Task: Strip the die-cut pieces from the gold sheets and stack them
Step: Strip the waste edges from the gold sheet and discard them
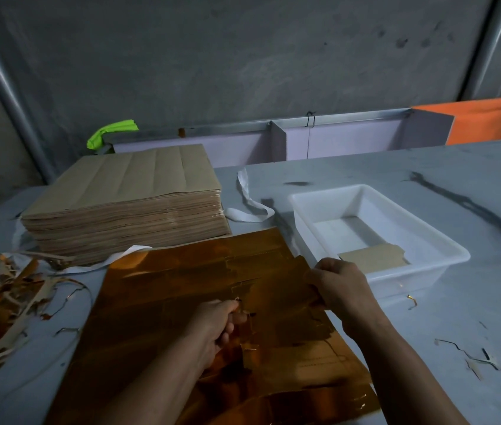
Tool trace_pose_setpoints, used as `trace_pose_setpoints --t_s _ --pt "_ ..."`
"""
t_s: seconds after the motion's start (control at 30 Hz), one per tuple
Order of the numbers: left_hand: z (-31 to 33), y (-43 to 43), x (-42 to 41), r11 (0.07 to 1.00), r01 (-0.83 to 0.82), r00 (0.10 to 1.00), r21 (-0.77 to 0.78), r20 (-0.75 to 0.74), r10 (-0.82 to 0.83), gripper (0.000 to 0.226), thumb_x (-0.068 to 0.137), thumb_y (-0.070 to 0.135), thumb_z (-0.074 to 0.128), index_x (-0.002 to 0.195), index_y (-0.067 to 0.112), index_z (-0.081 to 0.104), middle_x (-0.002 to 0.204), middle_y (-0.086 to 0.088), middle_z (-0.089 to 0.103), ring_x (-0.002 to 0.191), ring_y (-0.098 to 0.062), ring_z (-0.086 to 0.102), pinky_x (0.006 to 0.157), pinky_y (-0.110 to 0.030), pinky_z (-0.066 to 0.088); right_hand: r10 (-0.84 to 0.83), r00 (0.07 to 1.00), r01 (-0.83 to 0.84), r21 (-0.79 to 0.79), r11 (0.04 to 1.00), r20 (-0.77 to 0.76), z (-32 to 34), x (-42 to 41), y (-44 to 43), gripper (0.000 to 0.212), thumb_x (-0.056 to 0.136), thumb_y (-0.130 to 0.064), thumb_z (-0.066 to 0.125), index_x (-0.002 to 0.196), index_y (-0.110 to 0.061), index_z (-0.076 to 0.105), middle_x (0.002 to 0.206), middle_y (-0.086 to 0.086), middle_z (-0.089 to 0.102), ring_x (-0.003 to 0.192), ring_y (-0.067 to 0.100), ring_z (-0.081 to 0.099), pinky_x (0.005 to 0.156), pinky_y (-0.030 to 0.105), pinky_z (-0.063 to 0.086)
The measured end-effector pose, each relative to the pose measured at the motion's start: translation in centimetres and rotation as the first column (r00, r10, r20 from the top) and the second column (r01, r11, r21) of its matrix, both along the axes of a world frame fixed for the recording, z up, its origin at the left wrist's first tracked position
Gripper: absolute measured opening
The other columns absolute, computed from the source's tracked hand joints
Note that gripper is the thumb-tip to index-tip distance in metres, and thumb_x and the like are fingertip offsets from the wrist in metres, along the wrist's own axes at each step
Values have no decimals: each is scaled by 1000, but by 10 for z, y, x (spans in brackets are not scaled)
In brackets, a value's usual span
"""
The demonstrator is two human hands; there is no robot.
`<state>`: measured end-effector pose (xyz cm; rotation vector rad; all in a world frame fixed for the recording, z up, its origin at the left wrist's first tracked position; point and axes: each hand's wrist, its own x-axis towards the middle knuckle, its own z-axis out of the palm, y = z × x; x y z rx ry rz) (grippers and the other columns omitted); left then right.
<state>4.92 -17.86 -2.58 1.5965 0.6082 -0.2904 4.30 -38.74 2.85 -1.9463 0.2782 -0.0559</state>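
Observation:
A large gold sheet (166, 302) lies flat on the grey table in front of me. My left hand (215, 323) is curled on the middle of the sheet and pinches a die-cut piece there. At the sheet's right edge, my right hand (339, 283) grips the gold card with curled fingers. A tall stack of sheets (126, 207) lying brown side up stands at the back left. In the white plastic tray (313, 216) to the right lies a brown die-cut piece (375, 257), possibly more than one.
A heap of torn gold and brown waste strips (0, 305) covers the table's left edge. White strapping band (250, 204) lies between the stack and the tray. Small scraps (488, 360) dot the table at the right. A low partition (335, 136) runs along the back.

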Motion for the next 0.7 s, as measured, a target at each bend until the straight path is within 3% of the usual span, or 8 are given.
trace_pose_setpoints --t_s 0.13,0.3,0.47,0.6,0.7 --pt "-3 0 0 999 20 999 38 38 -22 17 100 22 55 95 11 68 74 0 63 56 -7 46 43 -16 36 -12 1000 12 19 1000 7 -4 -1 1 17 92 -15 60 76 -14 68 72 10 66 58 25 67 56 40 59" --pt "-4 -1 -1 999 -2 999 33 50 0 21 100 21 55 91 8 68 66 1 58 55 -7 46 44 -16 35 -97 993 90 106 990 65 -1 1 -7 12 93 -17 58 83 -15 65 81 9 69 70 28 71 70 52 62" --pt "-1 -3 -6 999 2 995 32 95 -5 19 98 29 58 99 12 66 75 -1 64 52 -5 48 44 -15 38 -64 997 56 204 977 31 4 1 -10 14 96 -20 59 87 -10 65 87 17 68 75 34 71 70 46 63" --pt "1 -3 -8 998 -58 993 21 102 56 36 98 45 51 95 12 66 72 -2 64 48 -5 47 40 -16 35 -17 1000 23 309 951 -19 3 -2 -5 19 97 -20 61 84 -6 63 82 15 65 67 28 67 50 28 56" --pt "3 -2 -8 996 -88 993 28 86 85 51 98 54 42 89 12 70 69 -1 61 47 -6 44 40 -17 31 27 999 -10 362 932 -41 3 -3 -1 20 98 -21 60 84 -7 62 81 12 63 62 22 67 51 25 54"
